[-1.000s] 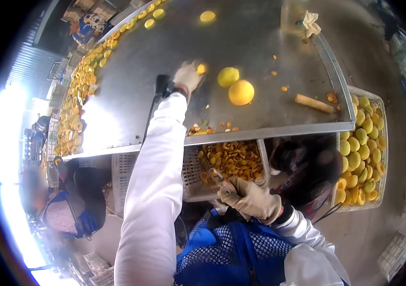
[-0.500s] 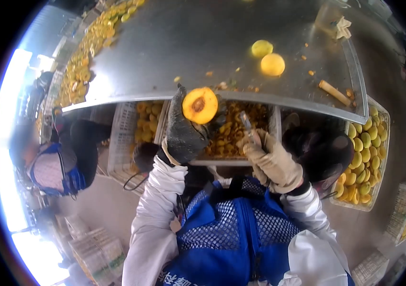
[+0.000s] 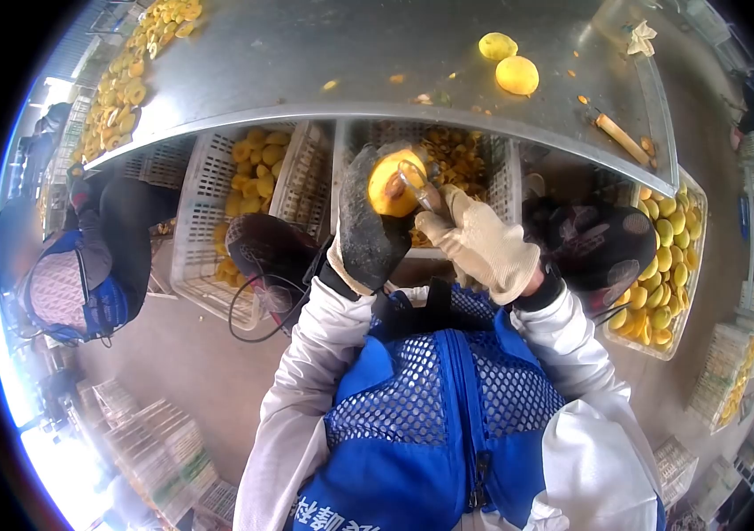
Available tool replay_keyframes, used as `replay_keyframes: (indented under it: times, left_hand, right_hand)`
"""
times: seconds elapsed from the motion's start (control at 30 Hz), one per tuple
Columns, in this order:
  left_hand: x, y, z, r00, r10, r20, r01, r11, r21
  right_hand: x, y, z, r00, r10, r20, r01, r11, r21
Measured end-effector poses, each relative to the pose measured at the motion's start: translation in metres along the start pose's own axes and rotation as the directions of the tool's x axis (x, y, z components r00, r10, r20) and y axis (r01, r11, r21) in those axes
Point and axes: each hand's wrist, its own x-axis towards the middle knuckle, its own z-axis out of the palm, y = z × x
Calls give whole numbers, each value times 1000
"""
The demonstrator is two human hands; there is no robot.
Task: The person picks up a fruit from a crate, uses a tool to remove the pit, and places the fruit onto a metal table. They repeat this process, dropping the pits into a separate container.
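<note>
My left hand (image 3: 366,234), in a dark glove, holds a yellow peach half (image 3: 382,193) with its cut face and reddish-brown middle showing. My right hand (image 3: 490,246), in a beige knitted glove, grips a small pitting tool (image 3: 431,198). The tool's curved metal end touches the cut face at the middle of the peach. Both hands are in front of the table edge, above a white crate (image 3: 511,164) that contains orange-yellow fruit scraps (image 3: 456,155). Gloved fingers partly cover the tool's handle.
Two yellow peaches (image 3: 516,76) and a wooden-handled object (image 3: 622,139) lie on the metal table (image 3: 324,57). Cut fruit (image 3: 120,102) is heaped at its left. Fruit crates (image 3: 191,217) stand below left, another crate (image 3: 698,199) right. A person (image 3: 85,274) sits at left.
The tool has moved up and left onto the peach's cut face. My left hand has shifted slightly right with the peach. The view has tilted down, showing more of the crates.
</note>
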Motion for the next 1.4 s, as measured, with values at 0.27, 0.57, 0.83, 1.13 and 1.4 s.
replay_keyframes:
  times: [0.27,0.57,0.83,1.13,1.4]
  left_hand:
    - [0,3,-1,999,-39,-23,36,993,-114]
    - [-4,7,-4,994,-100,53,108,976,-191]
    - [-8,0,-9,968,-133,215,226,837,-499]
    - [-3,8,10,924,-282,259,383,642,-664]
    - [-12,-11,-15,957,-284,-54,267,940,-212]
  right_hand:
    - [-2,-3,-3,999,1,43,6,988,-152]
    - [3,17,-6,978,-67,198,87,992,-95]
    - [12,35,-20,943,-164,290,232,948,-219]
    - [23,83,3,607,-494,622,-653,137,745]
    - [12,68,5,772,-448,450,-444,124,887]
